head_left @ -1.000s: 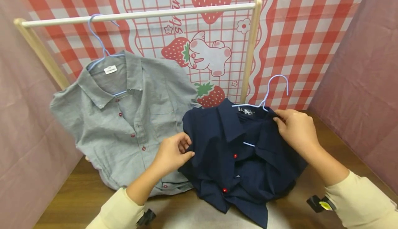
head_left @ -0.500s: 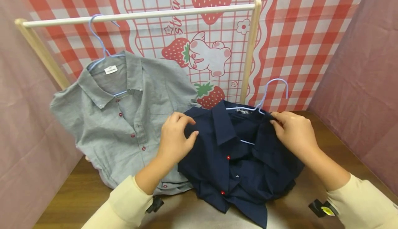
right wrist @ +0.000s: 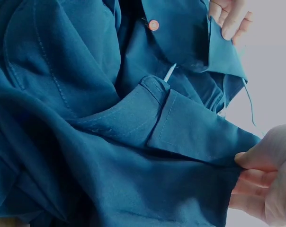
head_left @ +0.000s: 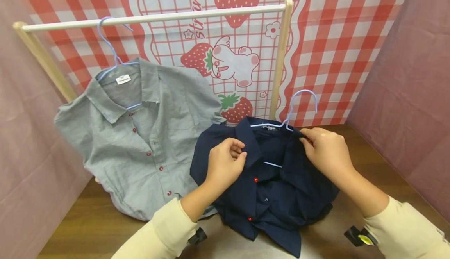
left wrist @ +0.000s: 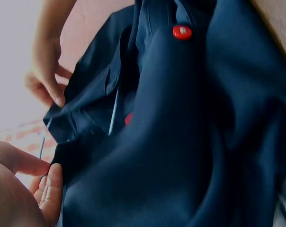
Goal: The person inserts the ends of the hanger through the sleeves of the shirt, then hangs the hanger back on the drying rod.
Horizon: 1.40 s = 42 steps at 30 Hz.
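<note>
A navy short-sleeved shirt [head_left: 281, 212] with red buttons [head_left: 256, 179] lies bunched on the table, its collar raised toward the back. A pale blue wire hanger [head_left: 290, 112] sits inside it; its hook stands free above the neck, and part of its bottom bar shows in the neck opening. My right hand [head_left: 325, 149] pinches the shirt's right shoulder beside the collar, thumb in front in the right wrist view. My left hand [head_left: 225, 163] hovers at the left collar flap [head_left: 250, 145], fingers loosely curled, with no cloth visibly gripped between them.
A grey shirt [head_left: 179, 122] hangs on another blue hanger [head_left: 109, 44] from the white rail [head_left: 197, 15] of a wooden rack [head_left: 279, 63], left of the navy shirt. Behind is a strawberry-patterned checked cloth [head_left: 337, 36]; pink fabric [head_left: 404, 95] borders the sides.
My left hand has left the navy shirt's left shoulder, risen, then moved right to the collar. My right hand, still pinching the shirt, and the hanger have shifted slightly left and down.
</note>
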### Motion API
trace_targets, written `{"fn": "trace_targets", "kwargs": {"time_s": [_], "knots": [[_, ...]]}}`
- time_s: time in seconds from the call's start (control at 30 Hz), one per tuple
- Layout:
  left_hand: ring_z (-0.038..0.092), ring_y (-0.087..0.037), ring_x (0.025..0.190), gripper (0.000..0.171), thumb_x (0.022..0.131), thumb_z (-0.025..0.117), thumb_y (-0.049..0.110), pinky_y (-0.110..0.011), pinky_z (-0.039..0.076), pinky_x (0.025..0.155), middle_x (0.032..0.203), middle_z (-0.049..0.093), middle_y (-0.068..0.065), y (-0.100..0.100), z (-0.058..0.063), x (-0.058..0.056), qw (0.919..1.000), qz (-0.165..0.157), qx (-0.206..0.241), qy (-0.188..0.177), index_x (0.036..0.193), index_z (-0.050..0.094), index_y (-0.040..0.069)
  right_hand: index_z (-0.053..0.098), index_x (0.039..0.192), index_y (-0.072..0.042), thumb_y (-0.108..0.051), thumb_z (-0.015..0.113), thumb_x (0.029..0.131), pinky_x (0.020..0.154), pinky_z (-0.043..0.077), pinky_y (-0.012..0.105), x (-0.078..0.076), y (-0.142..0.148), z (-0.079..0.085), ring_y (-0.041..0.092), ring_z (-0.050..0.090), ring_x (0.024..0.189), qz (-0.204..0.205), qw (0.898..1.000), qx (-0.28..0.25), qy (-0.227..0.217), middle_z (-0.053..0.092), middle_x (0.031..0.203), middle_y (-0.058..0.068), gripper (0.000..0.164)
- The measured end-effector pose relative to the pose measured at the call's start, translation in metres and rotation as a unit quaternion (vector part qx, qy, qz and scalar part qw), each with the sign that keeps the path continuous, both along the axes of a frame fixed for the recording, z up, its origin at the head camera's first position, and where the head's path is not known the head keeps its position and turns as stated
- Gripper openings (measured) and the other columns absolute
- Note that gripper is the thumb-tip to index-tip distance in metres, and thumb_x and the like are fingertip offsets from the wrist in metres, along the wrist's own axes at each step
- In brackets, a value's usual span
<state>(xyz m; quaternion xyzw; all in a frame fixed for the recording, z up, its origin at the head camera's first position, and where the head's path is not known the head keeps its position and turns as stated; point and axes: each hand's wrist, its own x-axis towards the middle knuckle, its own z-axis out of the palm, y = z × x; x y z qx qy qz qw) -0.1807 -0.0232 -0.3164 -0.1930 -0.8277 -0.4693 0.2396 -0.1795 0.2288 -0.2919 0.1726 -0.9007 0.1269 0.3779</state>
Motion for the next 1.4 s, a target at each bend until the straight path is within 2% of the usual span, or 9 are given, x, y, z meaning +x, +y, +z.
{"fn": "trace_targets", "kwargs": {"time_s": [0.2,0.63,0.83,1.0,1.13,1.2,1.3,1.37,1.4], "knots": [[0.063,-0.007,0.063,0.01,0.08,0.075,0.001,-0.016,0.051,0.06,0.075,0.067,-0.004,0.016,-0.005,0.008,0.9996,-0.028,0.009,-0.003,0.087,0.068,0.003,0.072,0.097,0.003,0.001,0.072,0.079,0.063,0.05,0.058,0.0,-0.005,0.001,0.039,0.066,0.073,-0.01,1.0,-0.005,-0.011,0.069,0.087,0.022,0.018],[0.059,0.001,0.06,0.011,0.078,0.076,0.001,-0.013,0.049,0.06,0.073,0.066,0.001,0.037,-0.018,0.021,0.9986,-0.047,0.012,-0.021,0.085,0.069,0.006,0.072,0.1,0.005,0.0,0.072,0.08,0.067,0.052,0.057,-0.004,-0.016,0.003,0.04,0.067,0.078,-0.015,1.0,-0.004,-0.024,0.07,0.092,0.023,0.021],[0.06,-0.003,0.059,0.012,0.076,0.076,0.002,-0.018,0.049,0.058,0.071,0.066,0.001,0.019,-0.015,0.016,0.9994,-0.027,-0.018,-0.014,0.08,0.067,0.01,0.073,0.099,0.002,0.001,0.073,0.078,0.064,0.051,0.057,-0.004,-0.008,0.004,0.039,0.067,0.074,-0.009,1.0,-0.009,0.002,0.07,0.09,0.022,0.021],[0.064,-0.006,0.063,0.015,0.075,0.08,0.008,-0.019,0.05,0.06,0.077,0.067,0.001,-0.007,0.001,0.013,0.9977,-0.005,-0.066,0.015,0.081,0.066,0.011,0.073,0.1,0.002,0.001,0.073,0.079,0.064,0.052,0.055,-0.003,-0.004,0.003,0.037,0.067,0.074,0.002,1.0,-0.01,0.005,0.07,0.09,0.021,0.021],[0.066,-0.012,0.067,0.015,0.075,0.08,0.007,-0.023,0.053,0.059,0.08,0.065,-0.003,-0.033,0.014,0.003,0.9956,0.044,-0.043,0.07,0.082,0.066,0.007,0.072,0.101,0.004,0.0,0.073,0.079,0.066,0.052,0.055,-0.003,-0.002,0.0,0.038,0.067,0.075,0.002,1.0,-0.016,0.003,0.07,0.091,0.022,0.023],[0.066,-0.016,0.071,0.014,0.076,0.079,0.006,-0.027,0.054,0.062,0.083,0.064,-0.007,-0.048,0.017,-0.006,0.9942,0.073,-0.024,0.075,0.084,0.067,0.005,0.072,0.102,0.005,0.0,0.073,0.079,0.066,0.052,0.056,-0.003,-0.001,-0.001,0.038,0.067,0.075,0.001,1.0,-0.018,0.002,0.07,0.091,0.023,0.023],[0.065,-0.023,0.089,0.022,0.081,0.076,0.012,-0.034,0.055,0.075,0.098,0.064,-0.012,-0.07,0.016,-0.02,0.9967,0.08,0.01,-0.002,0.1,0.067,0.004,0.072,0.101,0.004,0.0,0.073,0.079,0.065,0.052,0.056,-0.002,0.0,-0.002,0.038,0.066,0.074,-0.001,1.0,-0.02,0.0,0.07,0.092,0.023,0.023],[0.059,-0.027,0.106,0.038,0.085,0.074,0.018,-0.04,0.051,0.087,0.116,0.059,-0.015,-0.083,0.014,-0.028,0.993,0.05,0.046,-0.096,0.118,0.061,0.004,0.072,0.101,0.004,0.0,0.073,0.079,0.064,0.051,0.056,-0.002,0.0,-0.002,0.038,0.066,0.073,0.0,1.0,-0.021,-0.001,0.07,0.091,0.023,0.022],[0.055,-0.029,0.114,0.046,0.086,0.073,0.019,-0.043,0.048,0.093,0.124,0.056,-0.016,-0.089,0.012,-0.031,0.9861,0.03,0.068,-0.148,0.127,0.056,0.005,0.072,0.1,0.004,0.0,0.073,0.079,0.064,0.051,0.057,-0.002,0.0,-0.002,0.038,0.066,0.073,0.0,1.0,-0.022,-0.003,0.07,0.091,0.023,0.022]]}}
